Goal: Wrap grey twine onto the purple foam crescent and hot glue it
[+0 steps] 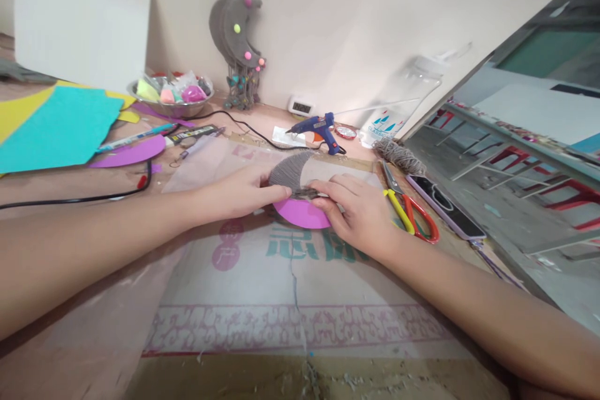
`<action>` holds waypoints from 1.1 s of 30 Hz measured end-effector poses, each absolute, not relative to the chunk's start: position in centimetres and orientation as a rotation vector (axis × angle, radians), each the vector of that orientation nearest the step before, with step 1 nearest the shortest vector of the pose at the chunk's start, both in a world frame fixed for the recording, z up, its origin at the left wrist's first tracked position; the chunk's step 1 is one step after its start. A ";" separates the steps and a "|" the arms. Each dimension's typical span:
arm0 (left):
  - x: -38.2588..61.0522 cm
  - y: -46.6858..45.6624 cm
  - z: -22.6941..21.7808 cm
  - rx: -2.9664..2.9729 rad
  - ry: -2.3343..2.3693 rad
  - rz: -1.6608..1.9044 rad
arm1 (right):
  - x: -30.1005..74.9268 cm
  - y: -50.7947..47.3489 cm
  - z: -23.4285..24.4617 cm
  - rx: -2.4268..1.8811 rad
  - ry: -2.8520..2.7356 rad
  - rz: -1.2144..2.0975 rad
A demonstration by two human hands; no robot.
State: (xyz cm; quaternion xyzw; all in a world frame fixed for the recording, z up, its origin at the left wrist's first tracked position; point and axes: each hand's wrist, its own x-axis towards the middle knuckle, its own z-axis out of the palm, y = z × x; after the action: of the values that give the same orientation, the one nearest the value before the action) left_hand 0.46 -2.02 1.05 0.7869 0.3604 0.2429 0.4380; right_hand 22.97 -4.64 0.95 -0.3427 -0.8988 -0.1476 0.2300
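Observation:
A crescent moon shape wrapped in grey yarn (pixel 287 169) lies over the printed sheet in front of me. Along its near edge a rounded purple paper piece (pixel 304 214) sticks out. My left hand (pixel 244 194) is closed on the crescent's left side, thumb laid across the top. At its right end, my right hand (pixel 359 209) pinches the crescent and the purple paper between thumb and fingers. The fingertips partly hide the crescent's near part. A loose grey yarn strand (pixel 294 281) runs down the sheet toward me.
Beyond my hands lie a blue glue gun (pixel 323 128) and a small clock (pixel 302 105). Scissors (pixel 407 209), a yarn ball (pixel 400 156) and a phone (pixel 445 206) sit right. Coloured sheets (pixel 60 128) and a metal bowl (pixel 173 106) are left. A finished grey moon ornament (pixel 237 31) hangs behind.

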 end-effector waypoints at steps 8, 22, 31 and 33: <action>0.4 -2.0 0.9 1.964 0.922 0.580 | 22.9 -4.7 1.0 -0.934 -2.507 -0.451; 0.4 -1.9 0.8 1.960 0.921 0.569 | 22.9 -4.6 0.9 -0.908 -2.502 -0.476; 0.5 -2.0 1.1 1.957 0.918 0.595 | 23.0 -4.8 0.8 -0.984 -2.370 -0.218; 0.5 -2.0 1.1 1.933 0.915 0.604 | 23.1 -4.7 0.8 -1.009 -2.348 -0.161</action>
State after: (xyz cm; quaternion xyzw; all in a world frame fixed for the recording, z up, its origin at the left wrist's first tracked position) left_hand 0.49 -2.03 1.14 0.7796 0.3689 0.2437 0.4436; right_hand 23.10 -4.72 0.84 -0.3777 -0.8785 -0.0601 0.2864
